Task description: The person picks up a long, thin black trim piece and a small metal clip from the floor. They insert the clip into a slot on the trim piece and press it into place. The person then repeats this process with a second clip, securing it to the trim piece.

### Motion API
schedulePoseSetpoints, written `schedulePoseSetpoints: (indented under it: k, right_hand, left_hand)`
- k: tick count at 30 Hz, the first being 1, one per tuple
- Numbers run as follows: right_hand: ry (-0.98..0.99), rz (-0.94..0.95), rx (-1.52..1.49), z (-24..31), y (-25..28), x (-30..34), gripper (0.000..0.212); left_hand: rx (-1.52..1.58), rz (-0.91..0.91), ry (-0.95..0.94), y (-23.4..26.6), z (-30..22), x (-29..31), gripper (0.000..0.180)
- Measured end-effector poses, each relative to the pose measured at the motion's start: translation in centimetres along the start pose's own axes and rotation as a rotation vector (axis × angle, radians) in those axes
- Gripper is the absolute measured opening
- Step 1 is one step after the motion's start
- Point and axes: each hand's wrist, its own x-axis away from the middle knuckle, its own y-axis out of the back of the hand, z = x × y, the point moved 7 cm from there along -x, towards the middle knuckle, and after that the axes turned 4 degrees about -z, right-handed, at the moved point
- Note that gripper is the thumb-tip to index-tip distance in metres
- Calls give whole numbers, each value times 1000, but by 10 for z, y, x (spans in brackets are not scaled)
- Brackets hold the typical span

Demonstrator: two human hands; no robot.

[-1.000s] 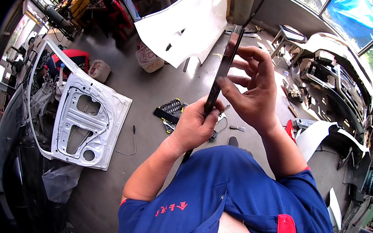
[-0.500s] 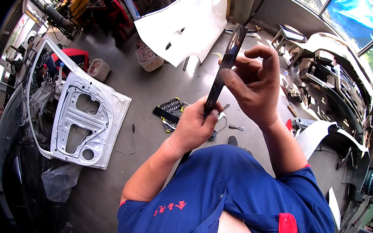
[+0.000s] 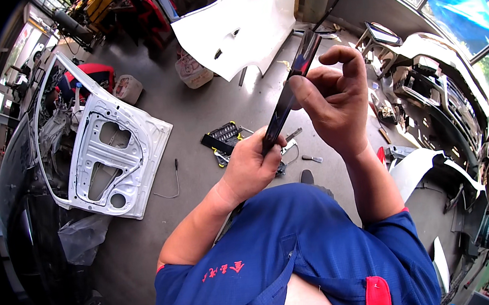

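In front of my chest a long, narrow strip of glossy black trim (image 3: 281, 111) slants up to the right. My left hand (image 3: 252, 166) is closed round its lower end. Higher up, the thumb of my right hand (image 3: 338, 107) presses on the strip's face, its index finger curled and raised; some of the other fingers are partly hidden. Beyond my left hand, an open tool case (image 3: 223, 135) lies on the floor with small tools beside it.
A bare white door frame (image 3: 123, 159) stands at the left, near a dark car body (image 3: 24, 241). A white door panel (image 3: 237, 25) stands ahead beside a white bucket (image 3: 191, 72). Car parts, including a front-end assembly (image 3: 447, 98), crowd the right. A screwdriver-like tool (image 3: 312, 158) lies on the floor.
The strip has tilted slightly, and its lower end has shifted a little left with my left hand. My right thumb remains on it. The view has shifted slightly.
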Motion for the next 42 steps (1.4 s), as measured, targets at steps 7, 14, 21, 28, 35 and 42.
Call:
schedulePoseSetpoints:
  k: [7,14,21,28,35,42]
  right_hand:
    - [-39,32,30,-10,3,-9,36]
    - [-44,143,83,-15,-2,-6,61]
    - [-62,71,64,-16,-2,-5,58]
    - [-20,8,-4,-15,-2,-1,51]
    - [-1,-14,-15,-15,-10,-2,49]
    - [32,-46,26,-12,-15,-4,43]
  left_hand:
    - [-37,22,47,2,-2,3,10]
    - [113,148,266,7,12,-5,9]
    - [15,120,255,8,4,-4,11]
    - [-52,95,171,10,-3,1,12]
    - [-85,28,150,14,-1,6,10]
    - [-118,-12,96,14,-11,11,10]
